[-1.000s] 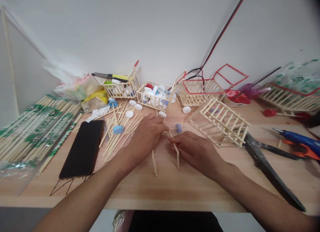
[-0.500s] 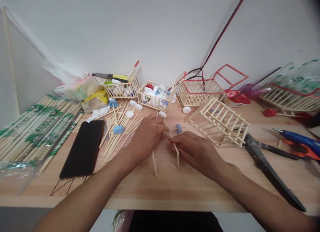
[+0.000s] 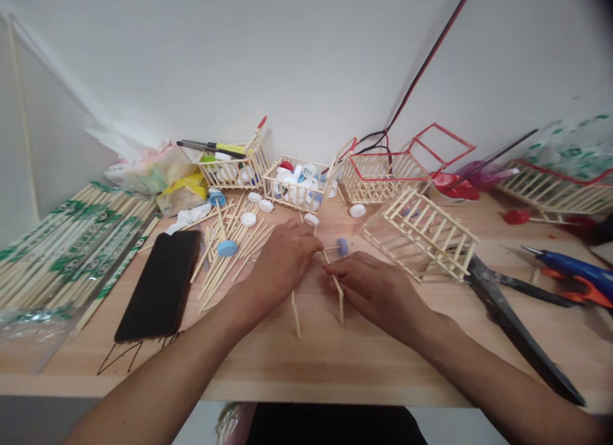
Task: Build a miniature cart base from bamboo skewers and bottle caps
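My left hand point(image 3: 283, 252) is closed, its fingertips pinching a thin wooden stick frame point(image 3: 341, 309) near the axle stick. My right hand point(image 3: 378, 286) has its thumb and fingers closed on the right side of the same frame. Two bent legs of the frame reach toward me over the table. A blue bottle cap point(image 3: 341, 246) sits upright on the end of the axle stick, just beyond my right fingers. My left hand hides the other end of that stick. Left of this hand, another blue cap point(image 3: 227, 248) is fixed to a stick.
Loose cut sticks point(image 3: 239, 256), a black phone point(image 3: 158, 288) and packaged chopsticks point(image 3: 79, 253) lie left. Behind are small stick carts point(image 3: 297, 183) holding caps. An unpainted stick basket point(image 3: 426, 237) leans at right, near large scissors point(image 3: 517, 336) and a blue glue gun point(image 3: 575, 269).
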The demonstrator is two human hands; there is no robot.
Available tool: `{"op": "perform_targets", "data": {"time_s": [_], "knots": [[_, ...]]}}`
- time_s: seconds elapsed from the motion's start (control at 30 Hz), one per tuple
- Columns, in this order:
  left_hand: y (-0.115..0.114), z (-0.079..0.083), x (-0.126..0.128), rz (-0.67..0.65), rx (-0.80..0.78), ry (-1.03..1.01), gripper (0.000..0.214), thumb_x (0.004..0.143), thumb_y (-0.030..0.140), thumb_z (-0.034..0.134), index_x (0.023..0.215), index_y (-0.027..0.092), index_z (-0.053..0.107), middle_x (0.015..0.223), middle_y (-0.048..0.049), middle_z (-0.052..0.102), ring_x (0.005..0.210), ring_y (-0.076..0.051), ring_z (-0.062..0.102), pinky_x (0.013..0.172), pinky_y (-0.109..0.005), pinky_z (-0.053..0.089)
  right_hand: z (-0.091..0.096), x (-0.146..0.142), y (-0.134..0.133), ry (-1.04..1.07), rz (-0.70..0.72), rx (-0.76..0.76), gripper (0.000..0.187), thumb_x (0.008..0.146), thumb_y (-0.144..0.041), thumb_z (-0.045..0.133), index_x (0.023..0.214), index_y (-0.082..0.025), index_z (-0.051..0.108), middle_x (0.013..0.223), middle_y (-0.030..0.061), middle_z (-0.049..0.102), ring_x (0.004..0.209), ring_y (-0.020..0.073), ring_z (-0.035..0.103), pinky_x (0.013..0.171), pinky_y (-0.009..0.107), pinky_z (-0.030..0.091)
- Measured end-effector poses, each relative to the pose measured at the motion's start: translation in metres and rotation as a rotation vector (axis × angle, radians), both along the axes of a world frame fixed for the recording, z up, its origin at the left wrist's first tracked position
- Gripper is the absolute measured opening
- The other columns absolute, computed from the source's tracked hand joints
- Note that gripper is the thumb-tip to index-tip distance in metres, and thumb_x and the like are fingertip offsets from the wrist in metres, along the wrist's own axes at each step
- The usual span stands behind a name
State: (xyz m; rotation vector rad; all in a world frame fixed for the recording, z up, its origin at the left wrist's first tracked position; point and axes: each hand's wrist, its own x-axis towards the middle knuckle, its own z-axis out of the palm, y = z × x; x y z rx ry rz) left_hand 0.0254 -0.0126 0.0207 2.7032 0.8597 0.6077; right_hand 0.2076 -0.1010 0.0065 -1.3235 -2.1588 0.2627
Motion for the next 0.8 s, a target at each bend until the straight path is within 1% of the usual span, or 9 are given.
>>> {"op": "perform_targets", "data": {"time_s": [0.07, 0.17, 0.27, 0.43, 0.8], "knots": [[-0.0002, -0.0009, -0.0006, 0.047, 0.005, 0.000, 0.015, 0.086, 0.013, 0.053, 0.089, 0.017, 0.067, 0.090, -0.0053, 0.068, 0.090, -0.021, 0.055, 0.080, -0.035, 0.043, 0.0007, -0.0003, 0.0000, 0.000, 0.006, -0.006, 0.023, 0.084, -0.009, 0.056, 0.102, -0.022, 0.062, 0.094, 0.0039, 0.068, 0.088, 0.0161, 0.065, 0.077, 0.028, 0.053], [0.0002, -0.0017, -0.0009, 0.088, 0.017, 0.020, 0.011, 0.084, 0.013, 0.054, 0.085, 0.017, 0.065, 0.089, -0.0051, 0.067, 0.089, -0.022, 0.054, 0.079, -0.036, 0.042, 0.0009, -0.0005, 0.0000, -0.003, 0.008, -0.008, 0.024, 0.084, -0.008, 0.056, 0.103, -0.022, 0.062, 0.093, 0.0040, 0.068, 0.087, 0.0163, 0.064, 0.077, 0.028, 0.053], [0.0009, -0.0009, 0.0002, 0.070, 0.005, 0.041, 0.012, 0.084, 0.013, 0.054, 0.080, 0.017, 0.065, 0.087, -0.0049, 0.068, 0.087, -0.022, 0.054, 0.079, -0.036, 0.041, -0.0002, -0.0001, -0.0004, 0.000, 0.002, -0.006, 0.023, 0.084, -0.009, 0.056, 0.103, -0.022, 0.062, 0.093, 0.0040, 0.068, 0.087, 0.0163, 0.065, 0.076, 0.028, 0.052], [0.0013, 0.0017, 0.0027, 0.071, -0.016, 0.060, 0.015, 0.084, 0.013, 0.054, 0.079, 0.016, 0.067, 0.085, -0.0059, 0.068, 0.086, -0.022, 0.054, 0.080, -0.036, 0.041, -0.0016, 0.0008, -0.0013, 0.002, 0.014, -0.009, 0.023, 0.084, -0.009, 0.056, 0.103, -0.021, 0.062, 0.095, 0.0042, 0.068, 0.088, 0.0164, 0.064, 0.078, 0.029, 0.052], [0.0021, 0.0003, 0.0042, 0.061, -0.013, 0.057, 0.017, 0.083, 0.011, 0.053, 0.075, 0.015, 0.067, 0.081, -0.0056, 0.067, 0.085, -0.021, 0.053, 0.077, -0.035, 0.041, -0.0040, 0.0019, 0.0003, 0.014, 0.024, -0.004, 0.023, 0.084, -0.009, 0.057, 0.103, -0.020, 0.062, 0.095, 0.0033, 0.067, 0.089, 0.0148, 0.063, 0.079, 0.026, 0.050]]}}
